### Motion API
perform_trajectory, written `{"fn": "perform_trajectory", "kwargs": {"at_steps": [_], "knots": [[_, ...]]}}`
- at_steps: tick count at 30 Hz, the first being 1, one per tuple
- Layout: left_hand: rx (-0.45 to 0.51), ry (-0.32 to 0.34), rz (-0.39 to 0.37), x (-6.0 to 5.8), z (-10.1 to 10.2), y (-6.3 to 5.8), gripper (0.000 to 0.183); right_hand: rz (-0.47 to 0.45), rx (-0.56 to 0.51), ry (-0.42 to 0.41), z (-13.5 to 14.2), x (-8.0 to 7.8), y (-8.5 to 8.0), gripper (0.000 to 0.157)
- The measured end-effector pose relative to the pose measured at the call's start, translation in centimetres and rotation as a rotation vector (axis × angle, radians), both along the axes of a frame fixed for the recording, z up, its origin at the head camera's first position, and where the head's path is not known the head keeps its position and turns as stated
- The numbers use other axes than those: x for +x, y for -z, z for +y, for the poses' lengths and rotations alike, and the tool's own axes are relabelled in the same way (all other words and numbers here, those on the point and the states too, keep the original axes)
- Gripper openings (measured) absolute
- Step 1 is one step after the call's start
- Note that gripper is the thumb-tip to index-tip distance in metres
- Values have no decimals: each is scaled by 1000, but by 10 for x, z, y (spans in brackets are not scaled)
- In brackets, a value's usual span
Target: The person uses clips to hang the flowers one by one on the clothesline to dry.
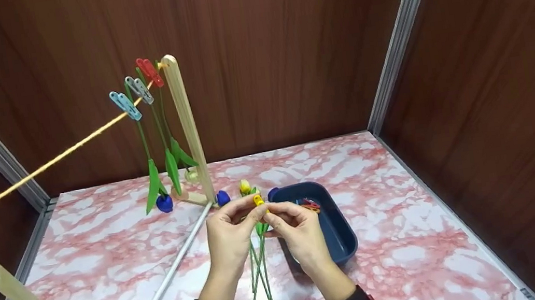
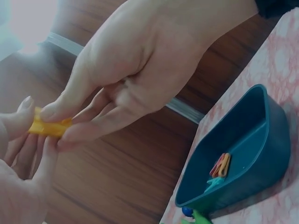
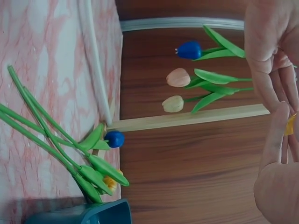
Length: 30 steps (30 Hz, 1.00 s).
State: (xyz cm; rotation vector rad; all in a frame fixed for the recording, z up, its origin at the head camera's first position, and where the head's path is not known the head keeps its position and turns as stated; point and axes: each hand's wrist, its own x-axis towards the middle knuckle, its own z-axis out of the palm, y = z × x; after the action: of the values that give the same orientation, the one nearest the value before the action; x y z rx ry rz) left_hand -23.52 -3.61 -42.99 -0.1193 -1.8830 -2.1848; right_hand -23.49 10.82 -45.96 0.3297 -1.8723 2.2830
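Note:
Both hands hold a yellow clothespin (image 1: 258, 200) between thumbs and fingers, above a bunch of artificial tulips. My left hand (image 1: 227, 236) pinches it from the left, and my right hand (image 1: 304, 233) pinches it from the right. In the left wrist view the yellow clothespin (image 2: 50, 128) lies sideways between the two sets of fingertips. At the right edge of the right wrist view, fingers partly cover it. Below the hands, tulip stems (image 1: 258, 271) lie crossed on the table, with a yellow bloom (image 1: 245, 186) and a blue bloom (image 1: 223, 198) beyond the fingers.
An orange cord (image 1: 64, 153) runs between wooden posts (image 1: 186, 124) at the left. Light blue (image 1: 126, 106), grey (image 1: 139, 90) and red clothespins (image 1: 150, 72) hang tulips upside down from it. A dark blue bin (image 1: 346, 235) at the right holds several clothespins (image 2: 220, 166).

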Motion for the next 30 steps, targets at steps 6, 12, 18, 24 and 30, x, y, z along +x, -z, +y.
{"fn": "perform_trajectory", "kwargs": {"at_steps": [6,12,18,24,30], "knots": [[19,-113,60,-3,2,2,15,0,-1,-28,-6,-2,-2,30],[24,-138,41,-7,-4,-1,13,-7,43,-48,-7,-10,-2,29],[9,-195,34,-11,-25,-11,18,26,480,-145,5,-52,18,24],[22,-255,81,-10,-43,-11,16,289,1345,-203,7,-87,43,12],[-21,-270,69,-8,-44,-8,16,562,1990,-125,-24,-96,63,16]]}}
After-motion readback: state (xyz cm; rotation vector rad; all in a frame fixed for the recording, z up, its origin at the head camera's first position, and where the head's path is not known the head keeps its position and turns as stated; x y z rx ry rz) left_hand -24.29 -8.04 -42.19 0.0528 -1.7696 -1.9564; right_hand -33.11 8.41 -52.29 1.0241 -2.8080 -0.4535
